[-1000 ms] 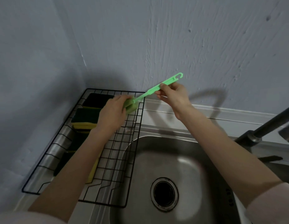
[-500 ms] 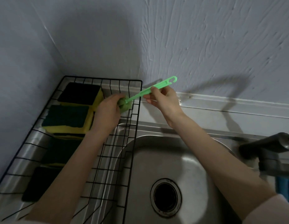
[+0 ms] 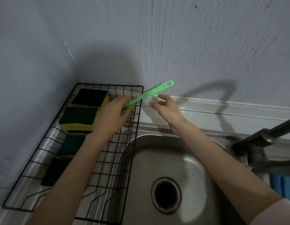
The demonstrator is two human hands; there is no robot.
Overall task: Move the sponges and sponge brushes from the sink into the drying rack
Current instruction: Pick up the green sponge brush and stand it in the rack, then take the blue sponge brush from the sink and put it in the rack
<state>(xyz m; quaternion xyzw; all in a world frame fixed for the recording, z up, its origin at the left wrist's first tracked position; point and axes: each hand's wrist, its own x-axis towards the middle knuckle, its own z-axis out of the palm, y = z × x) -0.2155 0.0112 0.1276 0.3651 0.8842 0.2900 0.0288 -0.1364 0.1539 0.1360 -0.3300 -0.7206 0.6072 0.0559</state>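
Sponges point(image 3: 79, 118) are seen already stacked and laid along the left half of the drying rack point(image 3: 137, 120), dark scouring faces up over yellow bodies, with at least four counted between the rack's far rim and its near end. Toward the rack's right wall, the left hand point(image 3: 111, 116) is closed around the green head of the sponge brush point(image 3: 150, 93), which is held over the rack's far right corner; the handle is tilted up and out past the rack's right rim, its hooked end raised toward the wall. Just right of the rack, the right hand point(image 3: 165, 108) is held apart from the handle with fingers spread and nothing gripped. Further right of the rack, the sink point(image 3: 189, 168) is shown with only its drain visible in the basin, so the task is judged nearly complete: the brush has yet to be laid down, and no further sponge or brush is seen waiting, though the basin's near and right parts are cut off. Well right of the rack, a dark faucet point(image 3: 262, 140) is set at the sink's edge, with something blue below it. Upright wires along the rack's right wall are judged the only obstacle to lowering the brush.
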